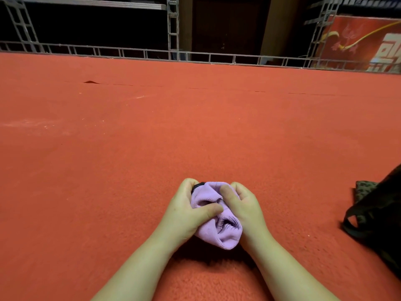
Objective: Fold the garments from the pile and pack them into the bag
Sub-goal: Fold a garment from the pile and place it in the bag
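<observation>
A small lilac garment with thin black line markings is bunched into a ball low in the middle of the view, just above the red carpet. My left hand grips its left side, thumb pressed across the front. My right hand grips its right side, thumb on the top fold. A bit of black fabric shows at the bundle's upper left edge. A dark bag with a strap handle lies at the right edge, partly cut off by the frame.
Red carpet covers the wide floor ahead. A metal truss rail runs along its far edge, with a red banner behind it at the right. A patterned dark cloth lies by the bag.
</observation>
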Demonstrator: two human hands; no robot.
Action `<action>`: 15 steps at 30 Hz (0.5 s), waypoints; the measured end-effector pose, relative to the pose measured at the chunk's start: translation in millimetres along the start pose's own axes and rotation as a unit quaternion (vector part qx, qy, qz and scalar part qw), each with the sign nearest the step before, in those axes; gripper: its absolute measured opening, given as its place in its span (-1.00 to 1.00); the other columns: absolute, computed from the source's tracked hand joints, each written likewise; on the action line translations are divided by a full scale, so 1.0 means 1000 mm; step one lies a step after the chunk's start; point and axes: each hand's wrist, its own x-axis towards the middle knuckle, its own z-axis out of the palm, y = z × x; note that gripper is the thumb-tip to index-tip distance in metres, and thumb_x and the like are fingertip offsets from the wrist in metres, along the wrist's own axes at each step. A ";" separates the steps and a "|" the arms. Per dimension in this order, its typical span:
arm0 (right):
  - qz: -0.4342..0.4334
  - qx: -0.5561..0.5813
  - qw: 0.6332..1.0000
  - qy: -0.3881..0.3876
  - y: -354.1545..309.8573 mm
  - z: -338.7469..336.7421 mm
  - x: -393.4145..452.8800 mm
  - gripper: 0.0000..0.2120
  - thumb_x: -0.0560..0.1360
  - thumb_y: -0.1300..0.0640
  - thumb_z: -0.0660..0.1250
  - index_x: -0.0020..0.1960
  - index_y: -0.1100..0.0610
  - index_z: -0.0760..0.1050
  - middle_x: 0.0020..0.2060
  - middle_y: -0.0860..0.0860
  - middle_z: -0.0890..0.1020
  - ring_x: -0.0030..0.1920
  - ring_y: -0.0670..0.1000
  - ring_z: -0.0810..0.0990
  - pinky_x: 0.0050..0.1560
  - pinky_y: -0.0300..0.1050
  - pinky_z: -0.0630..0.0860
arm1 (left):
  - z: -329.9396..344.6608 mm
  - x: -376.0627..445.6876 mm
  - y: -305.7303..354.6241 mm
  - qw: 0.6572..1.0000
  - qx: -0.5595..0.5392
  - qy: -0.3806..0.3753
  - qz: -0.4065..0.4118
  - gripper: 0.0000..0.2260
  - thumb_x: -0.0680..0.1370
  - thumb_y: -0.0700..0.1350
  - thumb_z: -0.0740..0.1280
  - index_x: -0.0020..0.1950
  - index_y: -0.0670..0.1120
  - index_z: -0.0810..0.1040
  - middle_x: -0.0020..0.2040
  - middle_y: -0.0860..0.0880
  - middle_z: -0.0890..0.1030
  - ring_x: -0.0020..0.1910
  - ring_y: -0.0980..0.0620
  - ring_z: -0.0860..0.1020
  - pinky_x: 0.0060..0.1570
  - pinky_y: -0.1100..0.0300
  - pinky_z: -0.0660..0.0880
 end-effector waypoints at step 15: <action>0.180 0.091 0.971 -0.130 0.005 0.001 0.001 -0.92 0.52 0.20 0.31 -0.06 0.12 0.59 -0.19 0.04 0.60 -0.27 -0.10 0.58 -0.19 -0.25 0.53 | 0.000 0.004 -0.005 0.997 -0.072 0.027 0.015 -0.69 0.23 -0.10 0.42 -0.18 -0.09 0.33 -0.38 0.08 0.41 -0.44 0.21 0.38 -0.41 0.36 0.37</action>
